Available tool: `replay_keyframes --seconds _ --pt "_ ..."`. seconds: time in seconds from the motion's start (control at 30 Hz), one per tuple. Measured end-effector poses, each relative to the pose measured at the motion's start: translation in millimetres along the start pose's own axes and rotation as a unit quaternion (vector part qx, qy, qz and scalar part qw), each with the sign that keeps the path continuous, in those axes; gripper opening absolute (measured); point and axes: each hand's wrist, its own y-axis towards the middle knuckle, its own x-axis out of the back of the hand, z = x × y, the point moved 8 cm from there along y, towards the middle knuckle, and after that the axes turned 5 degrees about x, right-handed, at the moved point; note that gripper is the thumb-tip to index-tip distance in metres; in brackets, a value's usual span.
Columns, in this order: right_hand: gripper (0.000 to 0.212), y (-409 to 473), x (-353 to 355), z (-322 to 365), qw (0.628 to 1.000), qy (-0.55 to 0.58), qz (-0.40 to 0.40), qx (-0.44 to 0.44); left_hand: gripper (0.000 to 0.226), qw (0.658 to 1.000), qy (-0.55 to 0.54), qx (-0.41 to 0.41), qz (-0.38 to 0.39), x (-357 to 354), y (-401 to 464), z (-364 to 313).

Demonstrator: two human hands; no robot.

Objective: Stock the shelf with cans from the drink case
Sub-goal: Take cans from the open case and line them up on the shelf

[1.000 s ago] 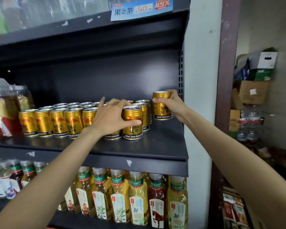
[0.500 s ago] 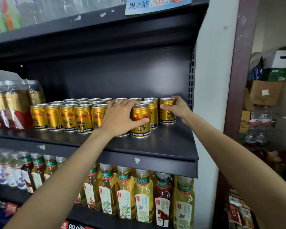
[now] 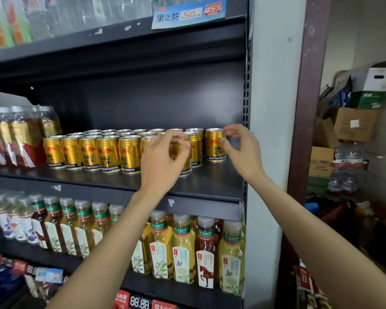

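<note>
Head view, looking at a dark metal shelf where gold drink cans stand upright in rows. Both of the person's hands are raised at the right end of the rows.

Right hand: its thumb and fingers are loosely curled beside the end can, which stands just left of the fingertips. The thumb touches or nearly touches the can's side and a fingertip sits at its top rim; whether it is truly pinched cannot be told. The can's long axis is vertical, its base on the shelf.

Left hand: fingers curled around the upper part of a front can, which is mostly hidden behind the hand. This can is also upright, closer to the shelf's front edge than its neighbours.

The right hand is nearer the end can; the left is nearer the front one.

Further left of the left hand, the row of cans runs on toward wrapped packs of jars. Right of the right hand is the shelf's perforated side post, leaving little room that way. Below the hands, tea bottles fill the lower shelf. The drink case is not in sight. Likely next move: withdrawing both hands straight back, without knocking the close-packed cans.
</note>
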Motion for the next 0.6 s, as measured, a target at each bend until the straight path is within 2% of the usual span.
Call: replay_keyframes --seconds 0.07,0.13,0.27,0.37,0.47,0.53,0.6 --pt "0.016 -31.4 27.1 23.9 0.998 0.023 -0.036 0.046 0.009 0.996 -0.088 0.019 -0.006 7.6 -22.2 -18.8" --pt "0.013 -67.9 56.5 43.0 0.994 0.020 -0.069 0.078 0.014 0.986 -0.163 0.034 -0.011 12.2 -48.5 -39.8" --pt "0.010 -141.1 103.6 53.2 0.991 -0.004 -0.082 0.109 0.010 0.967 -0.241 0.077 0.040 -1.3 -108.1 -77.4" --pt "0.009 -195.8 118.2 32.3 0.997 -0.019 0.025 0.068 0.010 0.954 -0.261 0.093 0.117 -26.2 -160.8 -100.4" --pt "0.010 -255.2 125.6 -7.6 0.986 -0.033 0.165 -0.024 0.010 0.926 -0.248 0.134 0.251 -67.6 -219.2 -111.1" --pt "0.014 -299.1 131.4 -38.4 0.963 -0.047 0.249 -0.095 0.010 0.889 -0.213 0.162 0.372 -101.4 -263.1 -109.9" --pt "0.017 -346.7 139.6 -71.0 0.933 -0.057 0.316 -0.164 0.014 0.837 -0.163 0.183 0.489 -134.7 -313.1 -103.3"
